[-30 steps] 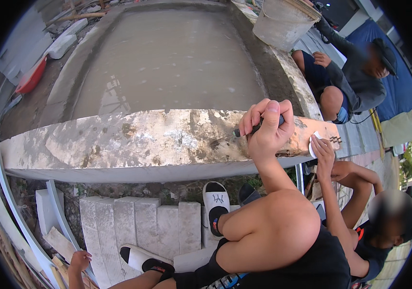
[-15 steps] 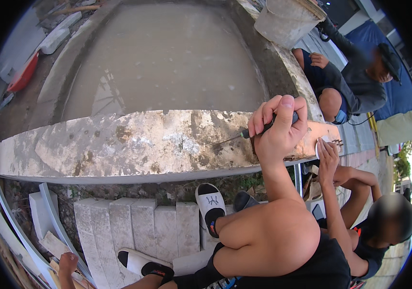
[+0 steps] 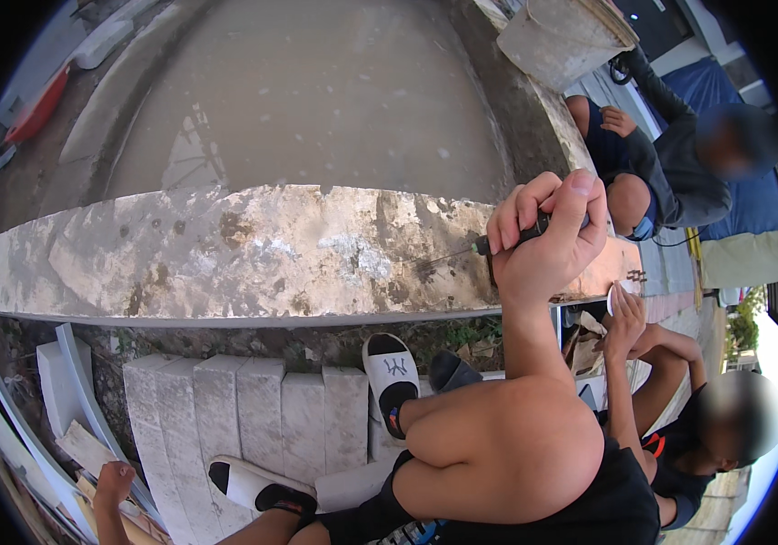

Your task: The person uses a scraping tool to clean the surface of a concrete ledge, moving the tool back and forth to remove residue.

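My right hand [image 3: 550, 238] is closed around the black handle of a screwdriver [image 3: 482, 245] with a green collar. Its thin shaft points left, and the tip is at the stained top of a concrete ledge [image 3: 307, 250]. That forearm rises from behind my bent knee. At the lower left my left hand [image 3: 114, 481] is curled into a fist beside a pale flat piece of board [image 3: 85, 447]. Whether it grips the board or something else is hidden.
Murky water [image 3: 316, 100] fills the basin behind the ledge. A dirty bucket [image 3: 566, 44] stands on its right wall. Two people [image 3: 680, 173] sit on the right; the nearer one holds a small white object [image 3: 613, 296]. Pale blocks [image 3: 257, 413] lie under my sandalled feet.
The whole view has shifted slightly. My right hand and the screwdriver stay at nearly the same spot on the ledge, and my left hand remains by the board.
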